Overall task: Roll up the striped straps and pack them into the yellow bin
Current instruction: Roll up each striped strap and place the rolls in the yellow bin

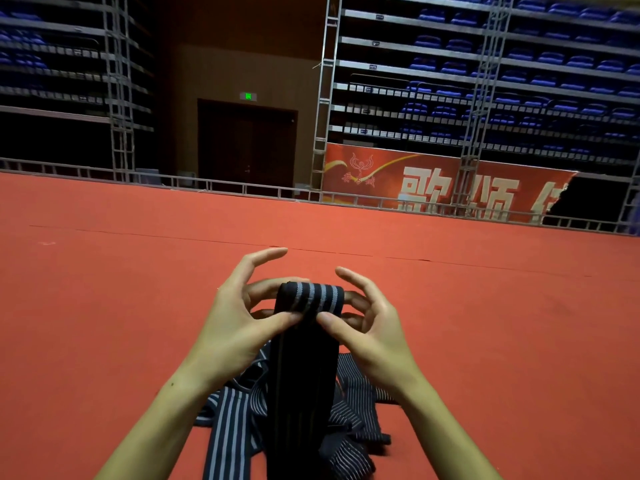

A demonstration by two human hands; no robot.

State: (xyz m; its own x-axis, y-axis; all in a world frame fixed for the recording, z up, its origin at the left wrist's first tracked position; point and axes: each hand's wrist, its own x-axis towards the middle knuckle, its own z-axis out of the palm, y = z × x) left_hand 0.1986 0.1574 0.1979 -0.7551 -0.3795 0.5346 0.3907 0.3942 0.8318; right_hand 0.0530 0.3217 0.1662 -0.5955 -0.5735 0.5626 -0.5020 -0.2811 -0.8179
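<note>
Hands meet at a striped strap [309, 299] — the left hand [242, 317] and right hand [367, 320] pinch its rolled top between thumbs and curled fingers, above a red carpet [485, 323]. Below the roll lies a heap of loose straps [239, 417]. Beyond it, a red banner [433, 185] bears large pale characters, a green exit sign [248, 96] glows over a dark door, and tiers of blue seats [519, 71] rise.

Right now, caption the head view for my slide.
Both hands, left hand and right hand, roll a striped strap above loose straps on red carpet.
</note>
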